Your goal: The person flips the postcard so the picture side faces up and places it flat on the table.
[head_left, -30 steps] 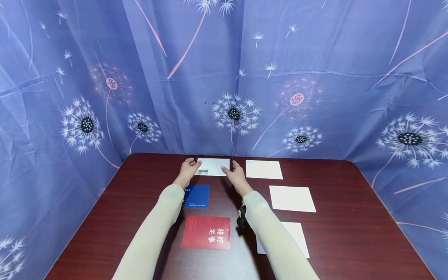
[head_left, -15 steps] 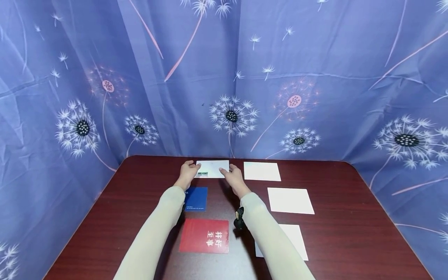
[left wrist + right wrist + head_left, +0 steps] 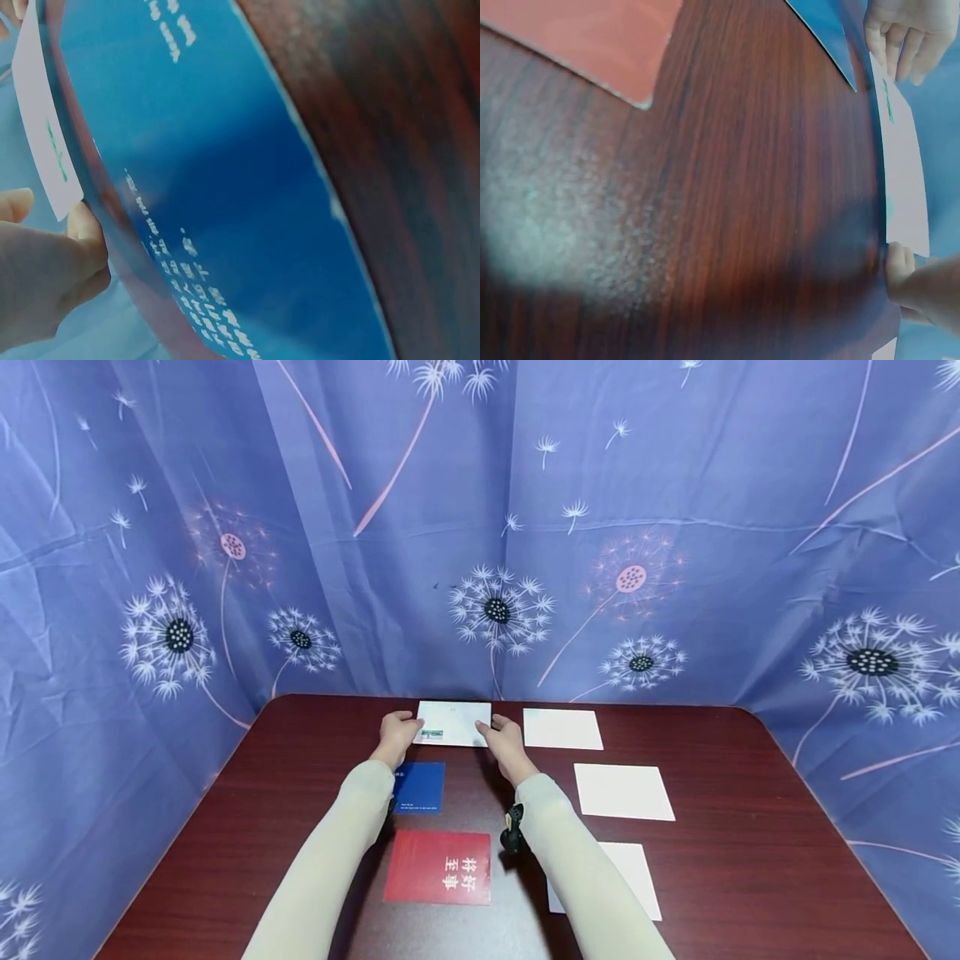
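At the far edge of the table, both hands hold a white card (image 3: 453, 724) with a small green printed picture near its lower left corner. My left hand (image 3: 393, 739) pinches the left end, thumb at the edge; in the left wrist view its fingertips meet the card's corner. The right end is gripped by my right hand (image 3: 506, 747), with the thumb lying over the face. In the right wrist view the card (image 3: 906, 169) spans between the two hands, close to the table's far edge.
A blue card (image 3: 422, 788) and a red card (image 3: 438, 867) with white characters lie nearer on the table (image 3: 750, 827). To the right are white cards: one at the back (image 3: 562, 729), one in the middle (image 3: 624, 792), one partly under the right sleeve (image 3: 633, 872). A blue curtain (image 3: 390, 610) hangs behind.
The white card shows slightly larger, its lower edge nearer me. My left hand has shifted a little left and the right thumb has closed in on the card's right end.
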`<state>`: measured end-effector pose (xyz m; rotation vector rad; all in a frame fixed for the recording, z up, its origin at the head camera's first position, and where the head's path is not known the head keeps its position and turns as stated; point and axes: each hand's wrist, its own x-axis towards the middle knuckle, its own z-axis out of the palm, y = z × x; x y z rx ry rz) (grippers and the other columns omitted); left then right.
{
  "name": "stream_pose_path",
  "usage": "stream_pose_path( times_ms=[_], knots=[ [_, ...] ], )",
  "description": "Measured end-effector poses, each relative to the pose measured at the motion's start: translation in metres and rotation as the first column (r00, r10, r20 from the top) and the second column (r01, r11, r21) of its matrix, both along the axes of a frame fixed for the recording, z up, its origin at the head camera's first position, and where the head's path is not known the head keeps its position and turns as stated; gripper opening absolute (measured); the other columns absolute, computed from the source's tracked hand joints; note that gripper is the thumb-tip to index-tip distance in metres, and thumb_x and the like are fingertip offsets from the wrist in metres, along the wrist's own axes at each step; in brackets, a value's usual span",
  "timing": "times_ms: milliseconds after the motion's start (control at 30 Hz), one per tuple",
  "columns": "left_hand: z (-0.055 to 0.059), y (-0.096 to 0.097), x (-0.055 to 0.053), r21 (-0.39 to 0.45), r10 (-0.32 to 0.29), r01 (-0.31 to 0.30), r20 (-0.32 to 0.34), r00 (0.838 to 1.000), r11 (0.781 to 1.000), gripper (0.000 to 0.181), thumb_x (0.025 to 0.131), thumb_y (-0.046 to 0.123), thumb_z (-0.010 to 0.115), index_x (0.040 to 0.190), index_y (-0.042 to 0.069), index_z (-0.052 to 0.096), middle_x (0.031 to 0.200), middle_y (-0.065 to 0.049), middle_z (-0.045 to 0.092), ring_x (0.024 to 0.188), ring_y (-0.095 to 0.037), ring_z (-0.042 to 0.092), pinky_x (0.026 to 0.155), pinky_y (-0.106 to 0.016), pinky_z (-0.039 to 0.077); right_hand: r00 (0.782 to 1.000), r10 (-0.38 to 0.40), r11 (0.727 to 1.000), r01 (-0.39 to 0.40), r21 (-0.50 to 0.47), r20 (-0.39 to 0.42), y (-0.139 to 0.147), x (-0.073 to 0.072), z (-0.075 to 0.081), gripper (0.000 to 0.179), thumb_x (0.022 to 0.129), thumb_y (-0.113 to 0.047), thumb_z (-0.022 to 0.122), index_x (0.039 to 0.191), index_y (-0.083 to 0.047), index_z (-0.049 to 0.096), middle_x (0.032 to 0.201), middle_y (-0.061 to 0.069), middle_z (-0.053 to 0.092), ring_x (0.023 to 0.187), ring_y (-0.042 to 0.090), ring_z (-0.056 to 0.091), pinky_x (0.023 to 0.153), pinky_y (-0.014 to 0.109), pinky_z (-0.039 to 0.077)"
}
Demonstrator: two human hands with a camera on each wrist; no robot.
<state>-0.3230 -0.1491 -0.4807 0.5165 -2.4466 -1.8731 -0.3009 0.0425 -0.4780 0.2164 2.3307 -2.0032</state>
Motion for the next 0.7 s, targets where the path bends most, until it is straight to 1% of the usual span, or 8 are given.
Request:
stream_pose_path(
  times_ms=[100, 200, 300, 367, 433, 533, 633, 700],
  knots=[
    [0.0021, -0.0005, 0.0018, -0.013, 0.017, -0.017, 0.005, 1.0, 1.0, 0.037, 0.09, 0.002, 0.059, 0.125, -0.01, 0.056, 0.125, -0.028, 0.055, 0.117, -0.038, 0.053, 0.099, -0.044, 0.046, 1.0, -0.03, 0.999, 0.03, -0.033, 0.003, -0.001, -0.0012, 0.0004, 0.054, 0.095, -0.014, 0.059, 0.139, 0.011, 0.04, 0.138, 0.028, 0.046, 0.13, 0.036, 0.043, 0.107, 0.042, 0.039],
    [0.004, -0.0008, 0.0023, -0.025, 0.034, -0.034, -0.006, 0.999, 0.999, 0.032, 0.088, 0.001, 0.06, 0.119, -0.008, 0.062, 0.124, -0.026, 0.057, 0.115, -0.037, 0.054, 0.097, -0.043, 0.047, 0.998, -0.07, 0.996, 0.069, -0.056, 0.0, -0.0017, -0.0035, 0.0001, 0.049, 0.095, -0.011, 0.059, 0.136, 0.01, 0.044, 0.134, 0.027, 0.05, 0.127, 0.034, 0.046, 0.104, 0.04, 0.042],
    [0.0047, -0.0019, 0.0022, -0.036, 0.046, -0.047, -0.024, 0.999, 0.998, 0.029, 0.088, 0.0, 0.06, 0.115, -0.006, 0.066, 0.122, -0.025, 0.059, 0.112, -0.036, 0.056, 0.095, -0.042, 0.048, 0.994, -0.11, 0.993, 0.109, -0.04, -0.022, -0.0017, -0.0051, -0.0003, 0.042, 0.094, -0.008, 0.059, 0.132, 0.009, 0.051, 0.126, 0.024, 0.055, 0.12, 0.032, 0.051, 0.098, 0.036, 0.046],
    [0.0043, -0.0031, 0.0022, -0.036, 0.052, -0.054, -0.034, 0.998, 0.998, 0.027, 0.087, 0.001, 0.062, 0.114, -0.005, 0.067, 0.119, -0.024, 0.061, 0.109, -0.035, 0.058, 0.093, -0.041, 0.049, 0.99, -0.137, 0.99, 0.136, -0.02, -0.041, -0.0015, -0.0059, -0.0012, 0.037, 0.092, -0.006, 0.061, 0.127, 0.007, 0.057, 0.119, 0.022, 0.06, 0.113, 0.03, 0.055, 0.091, 0.032, 0.049],
    [0.0037, -0.0043, 0.0024, -0.028, 0.059, -0.06, -0.044, 0.997, 0.998, 0.026, 0.087, 0.001, 0.063, 0.112, -0.004, 0.068, 0.114, -0.023, 0.064, 0.105, -0.033, 0.06, 0.089, -0.039, 0.051, 0.984, -0.165, 0.986, 0.165, -0.006, -0.062, -0.0008, -0.0063, -0.0021, 0.032, 0.091, -0.004, 0.062, 0.121, 0.006, 0.062, 0.11, 0.02, 0.063, 0.104, 0.027, 0.058, 0.082, 0.027, 0.051],
    [0.0041, -0.0061, 0.0033, 0.009, 0.068, -0.068, -0.07, 0.995, 0.998, 0.024, 0.085, -0.001, 0.065, 0.109, -0.005, 0.069, 0.106, -0.024, 0.066, 0.095, -0.03, 0.063, 0.081, -0.034, 0.053, 0.975, -0.2, 0.98, 0.2, -0.004, -0.093, 0.0006, -0.0067, -0.0031, 0.026, 0.088, -0.002, 0.065, 0.112, 0.005, 0.068, 0.098, 0.017, 0.066, 0.09, 0.022, 0.06, 0.069, 0.02, 0.049],
    [0.0056, -0.0083, 0.0042, 0.053, 0.074, -0.069, -0.093, 0.993, 0.996, 0.024, 0.084, -0.003, 0.067, 0.107, -0.006, 0.069, 0.099, -0.023, 0.067, 0.087, -0.027, 0.063, 0.076, -0.032, 0.055, 0.968, -0.223, 0.975, 0.221, -0.029, -0.113, 0.0011, -0.0068, -0.0025, 0.021, 0.085, 0.002, 0.066, 0.105, 0.005, 0.07, 0.086, 0.012, 0.066, 0.077, 0.015, 0.058, 0.061, 0.018, 0.046],
    [0.0075, -0.0099, 0.0052, 0.071, 0.072, -0.065, -0.099, 0.993, 0.995, 0.024, 0.084, -0.004, 0.066, 0.107, -0.007, 0.069, 0.098, -0.023, 0.067, 0.088, -0.028, 0.064, 0.078, -0.034, 0.056, 0.967, -0.229, 0.973, 0.223, -0.065, -0.115, 0.0008, -0.0065, -0.0007, 0.02, 0.083, 0.004, 0.066, 0.103, 0.006, 0.07, 0.08, 0.009, 0.065, 0.071, 0.014, 0.056, 0.059, 0.019, 0.047]
  ],
)
